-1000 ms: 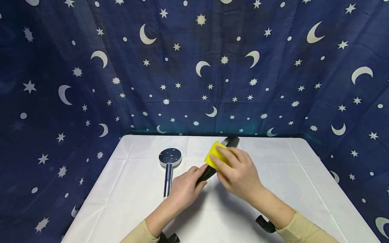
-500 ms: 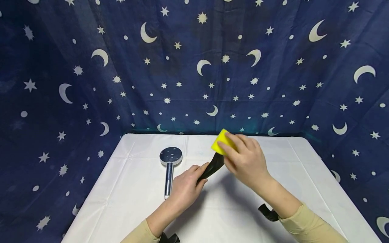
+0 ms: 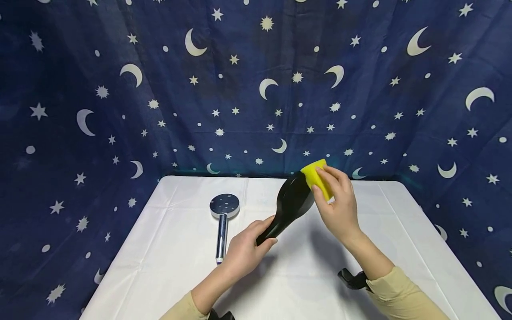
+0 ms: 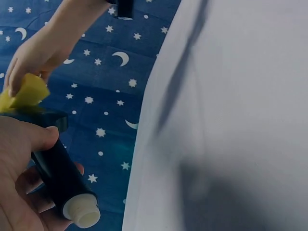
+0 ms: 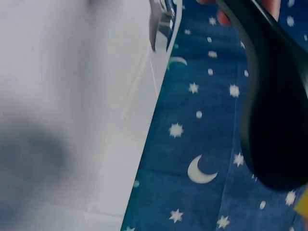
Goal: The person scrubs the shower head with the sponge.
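My left hand (image 3: 247, 249) grips a black shower head (image 3: 294, 198) by its handle and holds it raised over the table, tilted up and to the right. Its smooth back faces the head camera. A white connector (image 4: 83, 211) sticks out of the handle's end in the left wrist view. Between the fingers and thumb of my right hand (image 3: 340, 206) is a yellow sponge (image 3: 318, 178), right at the upper right edge of the shower head. Only a corner of the sponge shows in the right wrist view.
A chrome shower head (image 3: 224, 205) lies on the white-covered table (image 3: 168, 249), left of my hands. A black strap piece (image 3: 352, 279) shows by my right wrist. The dark blue star-and-moon cloth (image 3: 240, 89) hangs behind the table.
The sponge has moved up and right along the black shower head. My left hand has turned the shower head, so its broad back now shows instead of its narrow side.
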